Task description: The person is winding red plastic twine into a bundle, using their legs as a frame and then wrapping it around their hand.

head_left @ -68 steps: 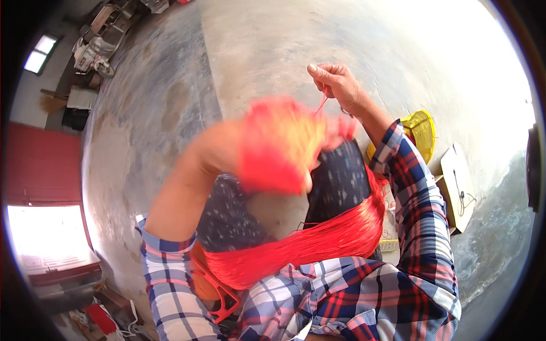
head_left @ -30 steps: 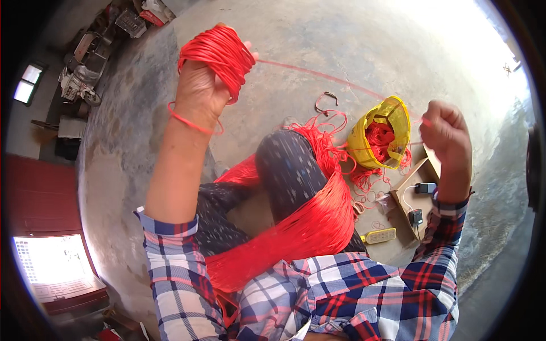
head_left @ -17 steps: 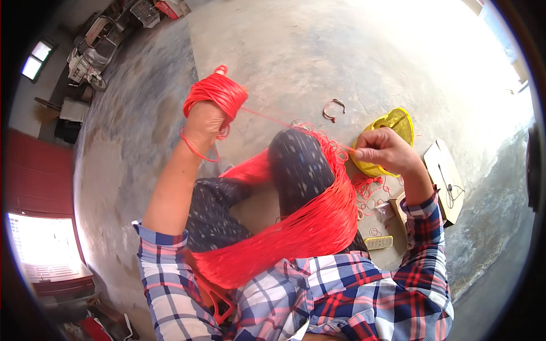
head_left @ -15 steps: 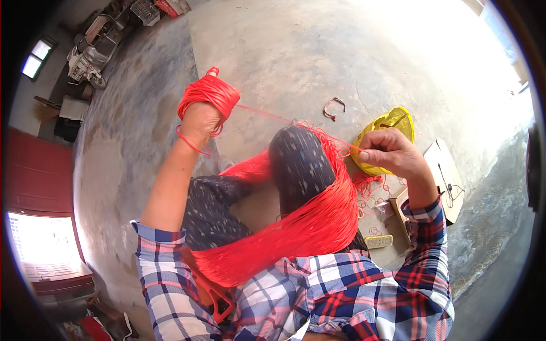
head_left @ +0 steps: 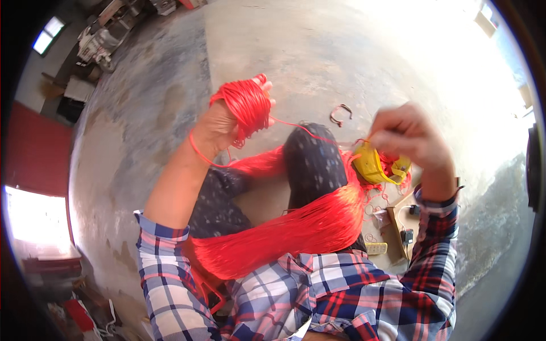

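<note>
My left hand (head_left: 219,122) is raised at upper left, with a thick bundle of red cord (head_left: 247,108) wound around its palm and fingers. Its fingertips poke out beyond the coils, and a loose loop hangs by the wrist. One thin strand runs from the bundle over my knee toward my right hand (head_left: 406,133). That hand is motion-blurred, its fingers closed in a pinch at the strand, just above a yellow container (head_left: 372,165) with red cord in it. A large skein of red cord (head_left: 296,227) stretches around my bent knees.
A small dark-and-light ring-shaped loop (head_left: 341,115) lies on the concrete floor. At right are an open cardboard box (head_left: 398,227) with plugs and cables, and a yellow power strip (head_left: 376,248). Vehicles and clutter (head_left: 99,48) stand at far left, near a red door (head_left: 37,153).
The strand between my hands has gone from taut to slack and curved. My left hand has shifted right in view and turned; my right hand has moved slightly right and up. The view has shifted too.
</note>
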`<state>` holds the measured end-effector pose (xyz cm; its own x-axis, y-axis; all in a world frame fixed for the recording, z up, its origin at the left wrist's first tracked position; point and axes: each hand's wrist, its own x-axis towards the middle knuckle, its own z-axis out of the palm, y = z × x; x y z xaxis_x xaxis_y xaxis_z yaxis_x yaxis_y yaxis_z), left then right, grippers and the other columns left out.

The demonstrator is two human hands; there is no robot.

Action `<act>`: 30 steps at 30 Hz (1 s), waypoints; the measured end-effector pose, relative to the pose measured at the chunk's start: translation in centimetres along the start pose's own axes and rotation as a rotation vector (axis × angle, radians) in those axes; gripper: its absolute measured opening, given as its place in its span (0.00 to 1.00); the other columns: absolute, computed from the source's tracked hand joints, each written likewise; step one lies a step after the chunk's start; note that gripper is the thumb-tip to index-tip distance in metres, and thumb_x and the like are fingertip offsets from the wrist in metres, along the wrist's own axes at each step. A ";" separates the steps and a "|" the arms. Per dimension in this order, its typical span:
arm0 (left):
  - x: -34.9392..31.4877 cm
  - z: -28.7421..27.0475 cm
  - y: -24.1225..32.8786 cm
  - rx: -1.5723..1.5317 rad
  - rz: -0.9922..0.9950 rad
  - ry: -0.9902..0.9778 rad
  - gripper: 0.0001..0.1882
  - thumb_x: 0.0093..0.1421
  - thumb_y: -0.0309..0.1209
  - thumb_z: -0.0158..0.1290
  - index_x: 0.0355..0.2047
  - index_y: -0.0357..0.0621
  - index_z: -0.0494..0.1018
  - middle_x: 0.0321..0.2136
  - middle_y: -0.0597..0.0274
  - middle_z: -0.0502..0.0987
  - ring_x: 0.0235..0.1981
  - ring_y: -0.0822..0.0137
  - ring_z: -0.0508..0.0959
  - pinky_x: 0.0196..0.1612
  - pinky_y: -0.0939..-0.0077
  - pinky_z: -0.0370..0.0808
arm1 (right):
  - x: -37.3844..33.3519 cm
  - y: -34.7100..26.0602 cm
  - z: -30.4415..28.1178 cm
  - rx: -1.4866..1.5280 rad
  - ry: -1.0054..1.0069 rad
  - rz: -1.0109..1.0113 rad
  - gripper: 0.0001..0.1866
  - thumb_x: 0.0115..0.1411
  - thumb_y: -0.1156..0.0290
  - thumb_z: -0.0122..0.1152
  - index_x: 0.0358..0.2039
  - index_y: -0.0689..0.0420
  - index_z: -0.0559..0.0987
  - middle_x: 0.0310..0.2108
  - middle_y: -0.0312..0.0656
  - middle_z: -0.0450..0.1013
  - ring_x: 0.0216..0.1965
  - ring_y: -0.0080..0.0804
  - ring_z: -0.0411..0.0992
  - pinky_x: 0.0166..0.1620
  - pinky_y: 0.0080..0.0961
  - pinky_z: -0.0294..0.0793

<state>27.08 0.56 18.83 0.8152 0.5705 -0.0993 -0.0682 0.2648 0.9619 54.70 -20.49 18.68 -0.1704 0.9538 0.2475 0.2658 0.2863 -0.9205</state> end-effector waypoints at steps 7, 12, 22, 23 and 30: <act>-4.4 -1.5 -3.8 0.170 -0.292 -0.036 0.34 0.56 0.35 0.60 0.61 0.42 0.61 0.62 0.56 0.62 0.59 0.58 0.67 0.51 0.64 0.74 | 5.1 3.3 8.9 -0.493 -0.194 -0.324 0.10 0.53 0.65 0.65 0.33 0.56 0.80 0.34 0.41 0.75 0.37 0.43 0.73 0.38 0.36 0.73; -6.1 2.0 -3.4 0.601 -0.367 -0.281 0.31 0.52 0.26 0.62 0.57 0.39 0.67 0.52 0.60 0.73 0.51 0.72 0.72 0.48 0.78 0.73 | 8.2 3.6 11.0 -0.558 0.045 -0.413 0.26 0.47 0.67 0.67 0.48 0.55 0.72 0.43 0.45 0.71 0.46 0.46 0.70 0.47 0.37 0.71; -8.8 2.6 -6.0 0.702 -0.504 -0.489 0.16 0.50 0.37 0.64 0.34 0.40 0.78 0.28 0.61 0.77 0.34 0.68 0.76 0.39 0.73 0.74 | 9.9 3.0 16.8 -0.208 -0.433 -0.613 0.60 0.27 0.72 0.76 0.65 0.54 0.55 0.56 0.49 0.65 0.57 0.48 0.63 0.58 0.40 0.65; -8.9 2.9 -6.1 0.651 -0.490 -0.551 0.22 0.49 0.38 0.66 0.40 0.38 0.77 0.36 0.59 0.79 0.40 0.68 0.76 0.45 0.73 0.74 | 9.8 3.0 17.0 -0.126 -0.482 -0.612 0.62 0.25 0.73 0.76 0.65 0.54 0.54 0.55 0.49 0.65 0.56 0.49 0.64 0.57 0.40 0.65; -8.5 3.3 -6.7 0.498 -0.446 -0.586 0.28 0.50 0.42 0.65 0.48 0.42 0.74 0.47 0.58 0.76 0.48 0.66 0.74 0.50 0.72 0.73 | 9.4 2.6 16.1 -0.037 -0.369 -0.574 0.44 0.15 0.77 0.72 0.45 0.55 0.73 0.41 0.43 0.68 0.48 0.44 0.67 0.52 0.34 0.68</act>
<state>22.52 -8.60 14.05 0.8787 -0.0302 -0.4763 0.4729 -0.0796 0.8775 38.51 -12.20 13.72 -0.6047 0.5581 0.5681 0.0675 0.7467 -0.6617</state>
